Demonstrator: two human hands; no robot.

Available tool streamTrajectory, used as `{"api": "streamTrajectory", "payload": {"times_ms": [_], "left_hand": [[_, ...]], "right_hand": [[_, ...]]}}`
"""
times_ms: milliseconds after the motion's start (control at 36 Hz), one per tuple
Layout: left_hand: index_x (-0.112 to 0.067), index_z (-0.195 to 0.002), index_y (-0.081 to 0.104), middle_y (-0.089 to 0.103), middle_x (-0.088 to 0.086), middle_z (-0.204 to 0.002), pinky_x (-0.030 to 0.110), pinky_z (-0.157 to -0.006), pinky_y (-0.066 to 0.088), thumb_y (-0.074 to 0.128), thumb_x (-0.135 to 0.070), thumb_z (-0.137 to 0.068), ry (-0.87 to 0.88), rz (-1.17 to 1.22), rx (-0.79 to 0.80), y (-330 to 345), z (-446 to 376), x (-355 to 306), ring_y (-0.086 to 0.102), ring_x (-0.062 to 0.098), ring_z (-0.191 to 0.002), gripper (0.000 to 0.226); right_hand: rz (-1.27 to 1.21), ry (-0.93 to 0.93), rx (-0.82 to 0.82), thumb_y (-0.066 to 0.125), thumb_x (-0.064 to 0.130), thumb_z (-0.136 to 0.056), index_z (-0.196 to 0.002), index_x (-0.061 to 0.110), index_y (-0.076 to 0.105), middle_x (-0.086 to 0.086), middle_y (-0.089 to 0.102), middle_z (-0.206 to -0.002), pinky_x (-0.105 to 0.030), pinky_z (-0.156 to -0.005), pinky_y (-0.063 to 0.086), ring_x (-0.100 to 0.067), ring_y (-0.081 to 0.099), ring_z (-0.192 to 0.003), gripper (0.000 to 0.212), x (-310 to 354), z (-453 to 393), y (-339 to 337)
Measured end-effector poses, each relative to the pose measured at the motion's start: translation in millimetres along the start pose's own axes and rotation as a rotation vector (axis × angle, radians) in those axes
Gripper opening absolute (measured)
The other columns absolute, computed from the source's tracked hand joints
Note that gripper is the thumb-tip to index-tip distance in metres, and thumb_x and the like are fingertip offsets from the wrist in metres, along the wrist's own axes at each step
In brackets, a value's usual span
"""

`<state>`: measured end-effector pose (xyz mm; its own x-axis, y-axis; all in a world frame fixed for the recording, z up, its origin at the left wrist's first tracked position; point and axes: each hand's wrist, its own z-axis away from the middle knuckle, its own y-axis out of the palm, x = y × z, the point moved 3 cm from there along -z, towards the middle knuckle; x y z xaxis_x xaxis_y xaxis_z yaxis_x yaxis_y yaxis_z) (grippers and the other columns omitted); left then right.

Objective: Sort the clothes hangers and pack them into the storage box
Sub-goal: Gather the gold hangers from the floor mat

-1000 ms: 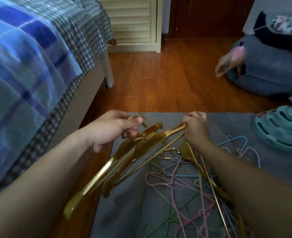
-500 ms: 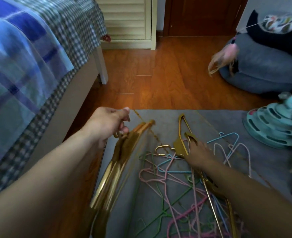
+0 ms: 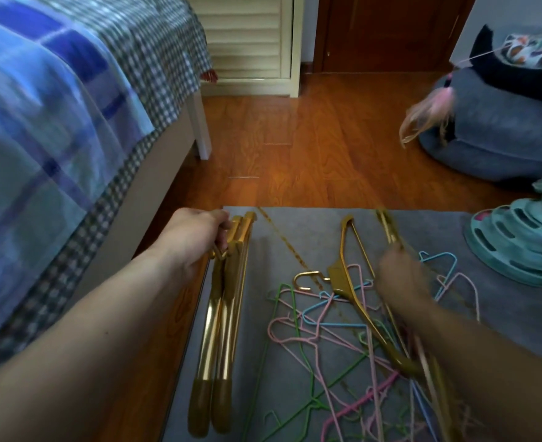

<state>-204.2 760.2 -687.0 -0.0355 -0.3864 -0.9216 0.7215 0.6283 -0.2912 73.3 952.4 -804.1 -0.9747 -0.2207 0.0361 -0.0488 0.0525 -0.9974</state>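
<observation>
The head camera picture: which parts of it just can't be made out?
- Right hand: motion-blurred in the head view; its grip on the gold hanger cannot be told.
- Storage box: none shows in the frame.
- Tangled wire hangers: lower ends cut off by the bottom edge, partly hidden under the right forearm.
- Left hand: its fingers hide the hooks of the gold bundle.

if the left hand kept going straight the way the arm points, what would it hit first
Past the left hand and the gold hangers it grips, the line crosses the far edge of the grey mat, then bare wood floor. The way looks free up to the louvred cabinet, though depth is hard to judge.
</observation>
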Motion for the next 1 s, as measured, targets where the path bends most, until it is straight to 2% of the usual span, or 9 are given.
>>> {"api": "streamTrajectory", "payload": {"times_ms": [250, 417, 556, 611, 667, 750, 806, 861, 1000], "left_hand": [[-0.004, -0.09, 0.075, 0.065, 0.003, -0.062, 0.028, -0.059, 0.047, 0.063, -0.019, -0.097, -0.09, 0.115, 0.052, 2.3, -7.3, -3.7, 0.054, 0.015, -0.055, 0.021], [-0.005, -0.104, 0.07, 0.069, 0.005, -0.07, 0.027, -0.064, 0.048, 0.055, -0.035, -0.102, -0.189, 0.253, 0.14, -3.0, -8.9, -9.8, 0.057, 0.015, -0.058, 0.034], [-0.004, -0.11, 0.068, 0.068, 0.009, -0.082, 0.032, -0.077, 0.044, 0.03, -0.074, -0.097, -0.198, 0.268, 0.329, -13.7, -6.8, -30.6, 0.057, 0.018, -0.067, 0.082], [-0.008, -0.108, 0.068, 0.067, 0.009, -0.082, 0.038, -0.087, 0.037, 0.029, -0.079, -0.092, -0.189, 0.239, 0.432, -20.8, -6.9, -34.9, 0.057, 0.02, -0.071, 0.083], [-0.011, -0.109, 0.07, 0.065, 0.01, -0.086, 0.044, -0.102, 0.031, 0.042, -0.081, -0.085, -0.177, 0.186, 0.501, -25.2, -7.0, -34.6, 0.057, 0.025, -0.083, 0.079], [-0.013, -0.102, 0.075, 0.069, 0.007, -0.091, 0.046, -0.116, 0.034, 0.058, -0.064, -0.09, -0.168, 0.215, 0.537, -22.2, -0.5, -29.4, 0.062, 0.024, -0.091, 0.054], [-0.015, -0.092, 0.068, 0.061, 0.004, -0.081, 0.04, -0.102, 0.052, 0.063, -0.047, -0.094, -0.222, 0.292, 0.557, -13.8, 7.8, -26.8, 0.057, 0.016, -0.075, 0.033], [-0.008, -0.103, 0.065, 0.058, 0.007, -0.081, 0.029, -0.067, 0.06, 0.067, -0.034, -0.093, -0.267, 0.362, 0.513, -7.8, 11.1, -23.3, 0.058, 0.015, -0.065, 0.029], [0.009, -0.117, 0.067, 0.072, 0.024, -0.096, 0.033, -0.062, 0.059, 0.065, -0.018, -0.096, -0.243, 0.336, 0.377, -7.5, 17.0, -20.1, 0.072, 0.028, -0.077, 0.034]], "right_hand": [[-0.352, -0.114, -0.306, 0.04, 0.014, -0.103, -0.121, 0.014, 0.052, -0.011, 0.063, -0.105, -0.038, -0.067, 0.039, -0.036, 0.062, -0.096, 0.022, 72.6, -29.7, -140.3], [-1.064, -0.391, -0.174, 0.044, 0.011, -0.102, -0.093, 0.029, 0.056, 0.0, 0.07, -0.086, -0.029, -0.066, 0.053, -0.01, 0.066, -0.075, 0.024, 125.4, 0.4, -169.7], [-0.903, -0.797, -0.242, 0.056, 0.02, -0.099, -0.097, 0.019, 0.06, 0.004, 0.073, -0.094, -0.033, -0.073, 0.053, -0.013, 0.069, -0.086, 0.005, 137.8, 27.9, -141.5], [-0.806, -0.924, -0.259, 0.056, 0.024, -0.099, -0.098, 0.022, 0.059, 0.006, 0.07, -0.091, -0.033, -0.064, 0.052, -0.013, 0.065, -0.079, 0.003, 143.6, 39.8, -124.1], [-0.721, -1.07, -0.345, 0.06, 0.021, -0.097, -0.097, 0.025, 0.054, 0.009, 0.058, -0.077, -0.018, -0.053, 0.039, -0.005, 0.048, -0.065, 0.007, 149.8, 53.1, -116.2], [-0.681, -1.21, -0.451, 0.069, 0.008, -0.092, -0.104, 0.024, 0.053, 0.002, 0.056, -0.071, -0.014, -0.058, 0.026, -0.01, 0.045, -0.06, 0.026, 156.7, 65.3, -111.5], [-0.657, -1.272, -0.469, 0.066, 0.005, -0.092, -0.109, 0.021, 0.052, -0.003, 0.061, -0.075, -0.017, -0.06, 0.036, -0.015, 0.055, -0.065, 0.027, 162.2, 70.3, -106.9], [-0.602, -1.288, -0.439, 0.056, 0.005, -0.096, -0.11, 0.023, 0.05, -0.004, 0.06, -0.077, -0.03, -0.056, 0.046, -0.022, 0.059, -0.068, 0.023, 165.3, 71.1, -99.9], [-0.565, -0.944, 0.055, 0.053, 0.004, -0.09, -0.108, 0.026, 0.053, 0.006, 0.058, -0.103, -0.038, -0.081, 0.054, -0.016, 0.059, -0.097, 0.029, 179.3, 58.8, -82.3]]}}
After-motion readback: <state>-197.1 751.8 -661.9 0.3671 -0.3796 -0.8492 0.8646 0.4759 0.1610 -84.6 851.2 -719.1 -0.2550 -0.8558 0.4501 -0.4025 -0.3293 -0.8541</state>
